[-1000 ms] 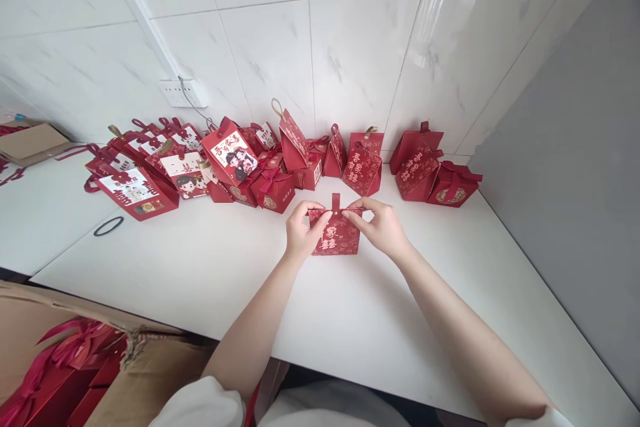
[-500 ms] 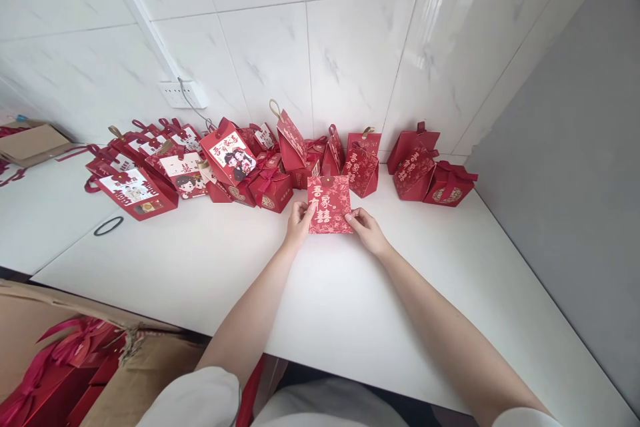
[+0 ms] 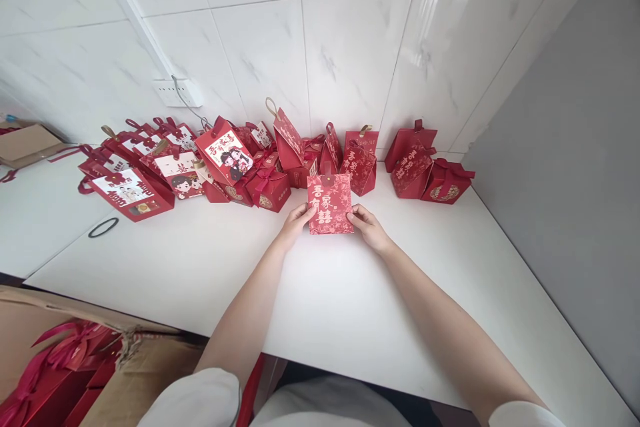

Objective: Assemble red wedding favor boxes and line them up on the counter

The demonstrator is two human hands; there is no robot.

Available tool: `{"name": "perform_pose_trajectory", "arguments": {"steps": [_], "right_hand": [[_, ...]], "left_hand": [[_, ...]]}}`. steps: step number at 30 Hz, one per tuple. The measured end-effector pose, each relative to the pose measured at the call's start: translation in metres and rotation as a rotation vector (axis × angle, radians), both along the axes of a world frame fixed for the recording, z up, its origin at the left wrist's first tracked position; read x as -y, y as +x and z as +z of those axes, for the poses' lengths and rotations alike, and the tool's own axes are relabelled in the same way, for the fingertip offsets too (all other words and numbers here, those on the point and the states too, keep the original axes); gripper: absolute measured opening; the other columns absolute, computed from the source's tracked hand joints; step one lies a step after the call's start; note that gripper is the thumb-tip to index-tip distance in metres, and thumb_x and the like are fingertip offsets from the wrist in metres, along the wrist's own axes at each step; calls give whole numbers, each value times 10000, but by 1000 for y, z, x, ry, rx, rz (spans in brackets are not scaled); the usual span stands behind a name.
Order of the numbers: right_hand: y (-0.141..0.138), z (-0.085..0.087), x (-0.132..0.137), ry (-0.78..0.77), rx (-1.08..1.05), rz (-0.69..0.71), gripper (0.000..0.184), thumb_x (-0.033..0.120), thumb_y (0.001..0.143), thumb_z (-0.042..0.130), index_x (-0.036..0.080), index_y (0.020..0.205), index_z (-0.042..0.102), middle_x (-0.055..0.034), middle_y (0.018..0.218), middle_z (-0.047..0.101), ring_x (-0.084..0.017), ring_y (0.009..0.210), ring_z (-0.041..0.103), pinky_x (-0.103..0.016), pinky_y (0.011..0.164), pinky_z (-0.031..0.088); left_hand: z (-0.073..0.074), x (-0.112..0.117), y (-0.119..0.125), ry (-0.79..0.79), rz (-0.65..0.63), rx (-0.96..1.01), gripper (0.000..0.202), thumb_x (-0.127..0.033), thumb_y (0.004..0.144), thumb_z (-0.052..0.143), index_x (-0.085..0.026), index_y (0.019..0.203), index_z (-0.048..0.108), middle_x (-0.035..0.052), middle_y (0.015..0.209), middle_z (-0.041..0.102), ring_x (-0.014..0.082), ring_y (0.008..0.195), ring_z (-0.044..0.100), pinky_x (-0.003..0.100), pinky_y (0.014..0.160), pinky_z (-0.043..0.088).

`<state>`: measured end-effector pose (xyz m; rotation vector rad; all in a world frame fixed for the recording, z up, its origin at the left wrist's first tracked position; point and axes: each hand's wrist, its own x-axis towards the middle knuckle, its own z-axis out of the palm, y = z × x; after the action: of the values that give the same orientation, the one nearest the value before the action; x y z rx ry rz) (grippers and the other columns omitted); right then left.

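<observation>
Between my two hands is a red gift box with pale Chinese characters, a floral pattern and a ribbon loop at its top. Its printed front faces me, above the white table. My left hand pinches its left edge, thumb on the front. At the right edge, my right hand grips it the same way. The fingers behind the box are partly hidden. Just beyond it stand similar red boxes, among them a patterned one with a gold loop.
Red gift boxes with cartoon couples, such as this one, crowd the wall side. More stand at the right, including a bowed box. A black ring lies at left. A cardboard carton with red boxes sits below the table edge. A wall socket is behind.
The view has shifted slightly, so the surroundings sit a little further left. Both hands still hold the box, now with its ribbon loop showing upright; my left fingers lie somewhat flatter.
</observation>
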<state>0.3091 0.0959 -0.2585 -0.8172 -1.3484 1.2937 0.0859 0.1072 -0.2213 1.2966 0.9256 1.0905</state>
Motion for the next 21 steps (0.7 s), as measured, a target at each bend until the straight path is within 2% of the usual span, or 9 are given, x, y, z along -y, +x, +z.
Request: {"name": "perform_pose_trajectory", "arguments": {"steps": [3, 5, 8, 10, 13, 17, 19, 21], "right_hand": [[-3, 0, 4, 44, 30, -91, 316, 516, 809, 645, 237, 878, 515, -9, 940, 607, -168, 853, 568, -315, 828, 457], [-4, 2, 8, 72, 25, -148, 359, 508, 803, 658, 256, 996, 492, -11, 935, 633, -170, 839, 599, -330, 834, 476], [-3, 5, 13, 31, 3, -159, 413, 547, 876, 532, 278, 1167, 416, 54, 660, 605, -145, 540, 553, -335, 707, 511], [-1, 6, 14, -18, 22, -157, 430, 587, 899, 448, 272, 1190, 417, 80, 545, 549, -134, 418, 470, -310, 583, 494], [-1, 6, 12, -49, 59, -149, 456, 622, 870, 468, 254, 1139, 454, 55, 570, 577, -145, 445, 512, -287, 516, 461], [-2, 3, 9, -51, 89, -108, 434, 594, 864, 509, 247, 1121, 463, 30, 678, 627, -150, 524, 586, -321, 630, 502], [-3, 1, 7, -20, 121, -147, 447, 582, 851, 539, 247, 1139, 472, -26, 892, 672, -162, 683, 644, -355, 757, 515], [-4, 0, 6, 31, 169, -184, 489, 567, 831, 580, 255, 1193, 474, -90, 1211, 607, -200, 996, 633, -398, 927, 472]], "left_hand": [[-6, -3, -1, 73, 115, -104, 316, -484, 772, 668, -179, 851, 634, 39, 956, 681, 191, 899, 631, 333, 866, 471], [-12, -7, -3, 150, 248, -187, 301, -451, 770, 670, -188, 912, 630, 58, 1030, 673, 203, 928, 632, 365, 886, 476], [-19, -13, -9, 213, 426, -216, 362, -401, 757, 675, -200, 1054, 624, 84, 1156, 648, 228, 1046, 611, 402, 969, 447], [-21, -16, -12, 164, 477, -148, 378, -430, 772, 645, -197, 1069, 626, 89, 1162, 652, 235, 1072, 608, 390, 964, 453], [-16, -15, -16, 43, 448, -58, 463, -560, 826, 532, -178, 1063, 642, 103, 1148, 665, 246, 1060, 622, 372, 910, 477], [-1, -9, -15, -40, 303, -31, 662, -704, 859, 325, -195, 1154, 629, 105, 1205, 651, 266, 1140, 590, 398, 947, 450], [6, -4, -13, -41, 206, 10, 703, -739, 842, 314, -203, 1178, 621, 104, 1211, 652, 278, 1154, 585, 408, 958, 448], [10, 2, -11, -63, 99, 40, 740, -780, 803, 344, -201, 1159, 636, 114, 1171, 672, 291, 1108, 613, 413, 939, 466]]}}
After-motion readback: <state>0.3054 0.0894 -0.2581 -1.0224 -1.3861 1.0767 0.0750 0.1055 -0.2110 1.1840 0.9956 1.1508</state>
